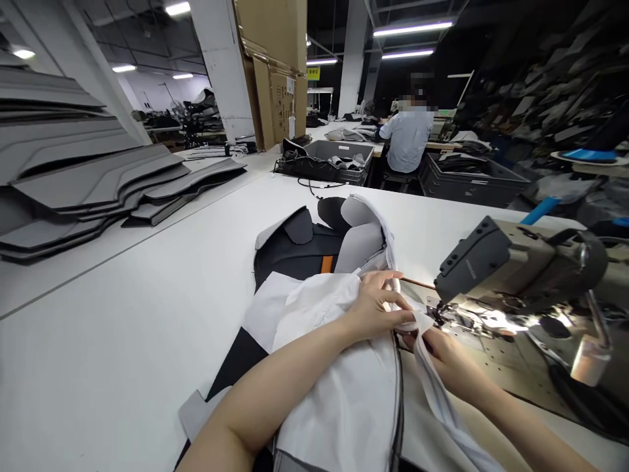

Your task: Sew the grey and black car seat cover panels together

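A sewn piece of white, grey and black fabric point(324, 314) lies across the table in front of me. Along its right edge runs a white fabric strip point(435, 387), which hangs down toward the lower right. My left hand point(381, 305) rests on the fabric's edge, with thumb and fingers pinching the strip. Close beside it, my right hand point(442, 354) grips the same strip from behind; some of its fingertips are hidden. Just right of both hands stands the head of a sewing machine point(476, 269), its needle area lit. An orange tab point(327, 264) shows on the far dark part of the fabric.
Stacked grey panels point(93, 177) cover the left of the white table point(122, 328). Beyond the table are a grey crate point(361, 174) with fabric pieces, another crate point(472, 187), and a seated person point(407, 137) facing away. A tall cardboard box point(275, 85) stands behind.
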Tool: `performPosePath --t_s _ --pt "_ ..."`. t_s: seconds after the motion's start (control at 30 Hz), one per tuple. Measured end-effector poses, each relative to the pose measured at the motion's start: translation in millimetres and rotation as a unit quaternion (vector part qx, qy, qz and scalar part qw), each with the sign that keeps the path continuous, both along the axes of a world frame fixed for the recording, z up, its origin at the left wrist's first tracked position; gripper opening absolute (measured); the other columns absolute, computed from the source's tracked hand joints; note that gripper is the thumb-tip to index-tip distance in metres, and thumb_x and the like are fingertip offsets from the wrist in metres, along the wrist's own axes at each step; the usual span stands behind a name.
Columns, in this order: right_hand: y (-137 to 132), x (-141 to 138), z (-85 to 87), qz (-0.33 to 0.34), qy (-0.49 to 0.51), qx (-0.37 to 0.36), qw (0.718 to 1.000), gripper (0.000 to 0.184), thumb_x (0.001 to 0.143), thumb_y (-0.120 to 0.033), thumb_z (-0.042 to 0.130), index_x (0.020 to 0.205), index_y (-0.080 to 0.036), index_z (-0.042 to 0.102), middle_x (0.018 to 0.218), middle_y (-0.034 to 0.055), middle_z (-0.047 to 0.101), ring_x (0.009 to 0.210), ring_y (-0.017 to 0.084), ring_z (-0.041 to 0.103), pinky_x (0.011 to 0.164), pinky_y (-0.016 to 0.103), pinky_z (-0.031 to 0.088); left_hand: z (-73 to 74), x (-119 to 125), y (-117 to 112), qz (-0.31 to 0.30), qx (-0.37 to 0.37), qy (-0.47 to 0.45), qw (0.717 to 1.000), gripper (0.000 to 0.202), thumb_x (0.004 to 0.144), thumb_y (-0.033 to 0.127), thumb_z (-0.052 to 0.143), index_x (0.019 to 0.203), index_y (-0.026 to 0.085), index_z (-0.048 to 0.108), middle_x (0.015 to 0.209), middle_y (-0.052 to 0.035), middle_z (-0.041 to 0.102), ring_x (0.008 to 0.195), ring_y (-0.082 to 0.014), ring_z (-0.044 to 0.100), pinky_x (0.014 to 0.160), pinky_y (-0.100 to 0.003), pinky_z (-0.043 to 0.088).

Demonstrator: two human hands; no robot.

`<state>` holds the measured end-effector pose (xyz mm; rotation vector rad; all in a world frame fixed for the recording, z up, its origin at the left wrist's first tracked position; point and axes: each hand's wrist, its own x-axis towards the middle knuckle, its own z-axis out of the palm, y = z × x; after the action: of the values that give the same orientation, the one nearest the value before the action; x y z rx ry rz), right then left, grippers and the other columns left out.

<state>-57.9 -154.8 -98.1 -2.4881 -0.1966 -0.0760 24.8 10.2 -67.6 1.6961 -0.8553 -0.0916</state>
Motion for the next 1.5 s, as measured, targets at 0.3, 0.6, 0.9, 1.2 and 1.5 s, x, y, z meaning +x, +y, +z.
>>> performPosePath --t_s 0.3,0.6,0.9,1.2,1.5 --pt "10 9 -9.1 0.026 -0.003 -0.003 1.000 0.034 0.089 -0.044 0.033 0.082 -0.021 0.057 0.072 0.0082 0.065 0.065 0.024 0.060 0.063 0.036 0.046 9.1 -5 -3 0.015 0.047 -0.040 0.998 0.009 0.069 0.021 0.077 0.063 0.024 0.071 0.129 -0.0013 0.051 0.125 -0.0262 0.035 0.108 -0.044 0.027" --pt "1 8 -19.1 0.029 -0.006 0.021 0.999 0.032 0.090 -0.041 0.036 0.075 -0.021 0.057 0.073 0.0053 0.064 0.065 0.022 0.059 0.059 0.032 0.043 3.0 -1 -1 0.002 0.048 -0.062 0.997 0.016 0.077 0.039 0.071 0.071 0.025 0.073 0.132 -0.0037 0.047 0.127 -0.0260 0.032 0.109 -0.045 0.026" --pt "2 16 -22.2 0.053 -0.033 0.027 0.998 0.027 0.088 -0.035 0.039 0.072 -0.021 0.056 0.068 0.0049 0.062 0.059 0.020 0.056 0.055 0.030 0.040 2.7 1 -3 0.019 0.076 -0.076 0.994 0.020 0.075 0.044 0.070 0.070 0.025 0.073 0.132 -0.0043 0.047 0.126 -0.0266 0.034 0.107 -0.046 0.028" --pt "0 11 -23.4 0.065 -0.027 0.046 0.996 0.021 0.086 -0.026 0.036 0.078 -0.020 0.055 0.075 0.0057 0.065 0.065 0.020 0.057 0.059 0.030 0.040 2.1 -2 -5 0.009 0.088 -0.076 0.993 0.023 0.076 0.048 0.069 0.071 0.026 0.074 0.131 -0.0050 0.047 0.125 -0.0272 0.035 0.106 -0.047 0.029" --pt "-12 8 -13.9 0.061 0.001 0.056 0.997 0.020 0.088 -0.028 0.038 0.078 -0.022 0.054 0.072 0.0000 0.063 0.060 0.016 0.056 0.056 0.026 0.039 3.6 -1 -4 0.037 0.090 -0.108 0.989 0.020 0.077 0.046 0.069 0.072 0.027 0.074 0.132 -0.0048 0.047 0.126 -0.0284 0.034 0.107 -0.049 0.027"
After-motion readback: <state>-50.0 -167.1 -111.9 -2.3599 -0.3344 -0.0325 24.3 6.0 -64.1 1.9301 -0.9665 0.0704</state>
